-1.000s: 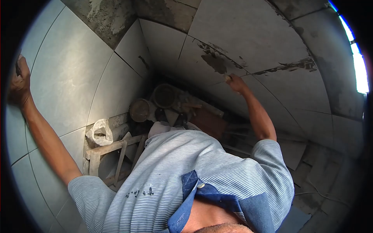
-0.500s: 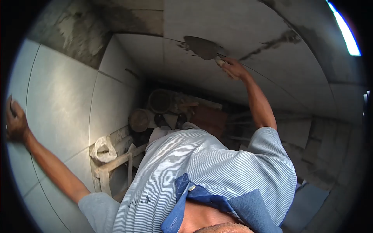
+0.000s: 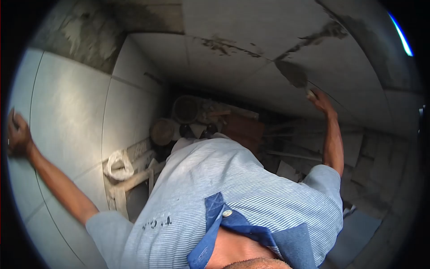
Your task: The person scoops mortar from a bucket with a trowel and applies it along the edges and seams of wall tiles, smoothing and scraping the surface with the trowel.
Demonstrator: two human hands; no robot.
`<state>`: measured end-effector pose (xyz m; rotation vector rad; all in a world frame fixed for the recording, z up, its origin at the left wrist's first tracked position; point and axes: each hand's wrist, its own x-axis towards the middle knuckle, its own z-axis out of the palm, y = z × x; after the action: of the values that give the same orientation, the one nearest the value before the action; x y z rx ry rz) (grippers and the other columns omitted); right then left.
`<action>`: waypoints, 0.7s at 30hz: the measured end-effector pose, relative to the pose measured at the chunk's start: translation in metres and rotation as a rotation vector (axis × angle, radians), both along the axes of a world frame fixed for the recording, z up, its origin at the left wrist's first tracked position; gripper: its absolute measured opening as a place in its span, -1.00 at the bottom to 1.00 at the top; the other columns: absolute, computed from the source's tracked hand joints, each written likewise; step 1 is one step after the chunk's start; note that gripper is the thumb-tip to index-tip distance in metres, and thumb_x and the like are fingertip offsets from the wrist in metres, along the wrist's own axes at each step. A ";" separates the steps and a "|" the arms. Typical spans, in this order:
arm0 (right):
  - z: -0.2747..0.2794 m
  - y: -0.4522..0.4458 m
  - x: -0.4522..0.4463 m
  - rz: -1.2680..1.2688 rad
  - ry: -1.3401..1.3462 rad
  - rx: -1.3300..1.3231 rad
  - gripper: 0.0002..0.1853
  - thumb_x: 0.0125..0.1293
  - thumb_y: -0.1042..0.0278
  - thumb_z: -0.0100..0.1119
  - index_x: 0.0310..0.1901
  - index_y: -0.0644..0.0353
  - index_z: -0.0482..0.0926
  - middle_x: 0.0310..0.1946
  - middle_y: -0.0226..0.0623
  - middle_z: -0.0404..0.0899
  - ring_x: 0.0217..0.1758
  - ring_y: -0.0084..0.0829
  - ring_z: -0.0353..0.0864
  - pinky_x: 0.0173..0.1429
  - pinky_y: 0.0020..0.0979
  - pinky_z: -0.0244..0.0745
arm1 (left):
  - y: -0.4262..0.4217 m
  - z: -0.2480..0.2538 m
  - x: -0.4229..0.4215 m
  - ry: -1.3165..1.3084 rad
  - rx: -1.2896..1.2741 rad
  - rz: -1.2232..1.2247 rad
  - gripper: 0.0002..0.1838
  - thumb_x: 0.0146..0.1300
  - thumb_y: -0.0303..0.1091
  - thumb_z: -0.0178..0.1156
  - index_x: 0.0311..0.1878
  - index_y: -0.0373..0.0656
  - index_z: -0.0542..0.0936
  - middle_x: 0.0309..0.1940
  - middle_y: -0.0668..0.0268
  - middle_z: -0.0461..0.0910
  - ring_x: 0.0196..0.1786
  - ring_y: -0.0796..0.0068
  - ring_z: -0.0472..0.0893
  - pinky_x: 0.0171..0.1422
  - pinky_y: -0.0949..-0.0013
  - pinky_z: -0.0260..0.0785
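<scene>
My right hand [image 3: 321,101] is closed around the handle of a trowel [image 3: 292,74]. Its grey blade lies against the tiled wall [image 3: 251,76] ahead, just below the point where several joints meet. Dark grey paste is smeared along a joint [image 3: 224,45] to the left and along another joint [image 3: 309,40] running up to the right. Far to the left, my left hand [image 3: 19,136] is up against the pale tiles [image 3: 71,112] of the side wall. Its fingers look curled, and whatever they grip, if anything, is hidden at the picture's edge.
Two buckets [image 3: 162,130] stand on the floor by my feet, near a reddish-brown board [image 3: 244,130]. At my left are a wooden frame [image 3: 134,180] and a white bag-like container [image 3: 119,166]. Boards and loose pieces [image 3: 331,148] lie at the right.
My right hand has moved the trowel right and slightly down along the wall, away from the left joint, uncovering paste there. My left hand stays almost where it was.
</scene>
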<state>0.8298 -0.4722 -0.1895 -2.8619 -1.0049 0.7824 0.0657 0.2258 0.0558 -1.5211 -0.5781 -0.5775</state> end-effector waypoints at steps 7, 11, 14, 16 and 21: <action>0.016 0.043 0.000 -0.054 0.083 0.107 -0.50 0.30 0.11 0.19 0.18 0.24 0.52 -0.21 -0.18 0.60 -0.20 -0.32 0.58 -0.17 -0.26 0.47 | 0.007 0.014 0.001 0.022 -0.143 -0.198 -0.87 0.22 -0.17 0.26 -0.38 0.36 0.76 -0.47 0.75 0.72 -0.51 0.69 0.67 -0.50 0.57 0.40; 0.069 0.039 0.012 -0.213 0.176 0.116 -0.40 0.24 0.07 0.23 0.25 0.22 0.48 -0.16 -0.20 0.60 -0.21 -0.42 0.55 -0.29 -0.33 0.49 | -0.021 0.011 0.029 0.014 -0.153 -0.212 -0.87 0.23 -0.27 0.26 -0.39 0.22 0.76 -0.39 0.66 0.75 -0.42 0.64 0.71 -0.40 0.57 0.47; 0.116 0.027 0.005 -0.260 0.162 0.244 -0.39 0.23 0.06 0.25 0.24 0.27 0.49 -0.30 -0.34 0.53 -0.32 -0.53 0.45 -0.35 -0.40 0.38 | -0.040 0.014 0.040 0.008 -0.119 -0.128 -0.87 0.23 -0.28 0.27 -0.38 0.17 0.77 -0.36 0.62 0.76 -0.39 0.59 0.72 -0.33 0.55 0.52; 0.142 0.016 -0.001 -0.247 0.125 0.351 -0.37 0.24 0.03 0.26 0.24 0.28 0.49 -0.34 -0.40 0.50 -0.37 -0.58 0.39 -0.35 -0.46 0.32 | -0.035 0.013 0.036 0.014 -0.128 -0.128 -0.89 0.20 -0.28 0.29 -0.39 0.18 0.77 -0.39 0.65 0.75 -0.39 0.61 0.72 -0.34 0.59 0.47; 0.135 0.027 -0.051 -0.182 0.072 0.502 -0.34 0.30 -0.05 0.23 0.26 0.32 0.48 -0.30 -0.36 0.53 -0.36 -0.60 0.39 -0.31 -0.50 0.31 | -0.048 0.013 0.043 0.023 -0.124 -0.090 -0.88 0.20 -0.32 0.28 -0.38 0.12 0.78 -0.42 0.59 0.75 -0.39 0.59 0.71 -0.24 0.54 0.51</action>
<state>0.7791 -0.4454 -0.0546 -2.4300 -0.7800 0.5224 0.1085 0.1779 0.0687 -1.6753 -0.5382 -0.6015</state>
